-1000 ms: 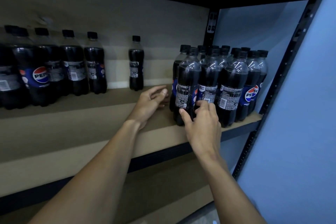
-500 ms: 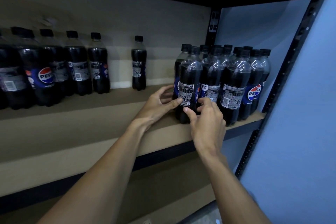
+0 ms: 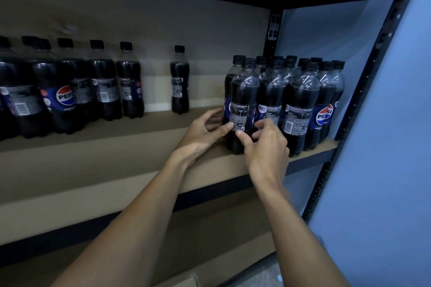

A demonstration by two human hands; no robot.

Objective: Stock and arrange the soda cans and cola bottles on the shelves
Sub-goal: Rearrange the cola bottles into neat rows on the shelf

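Cola bottles of dark plastic with black caps (image 3: 300, 100) crowd the right end of the brown board shelf (image 3: 112, 151); our left hand (image 3: 200, 134) and right hand (image 3: 267, 149) both clasp the front-left bottle (image 3: 245, 93).

Bare forearms (image 3: 140, 212), bare left hand (image 3: 203, 131), right hand (image 3: 267, 149)

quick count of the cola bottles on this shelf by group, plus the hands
left row: 6, one cut by the frame
lone bottle: 1
right cluster: 11 caps visible, others may hide
hands: 2 (left hand, right hand)
total: 18 bottles, 2 hands
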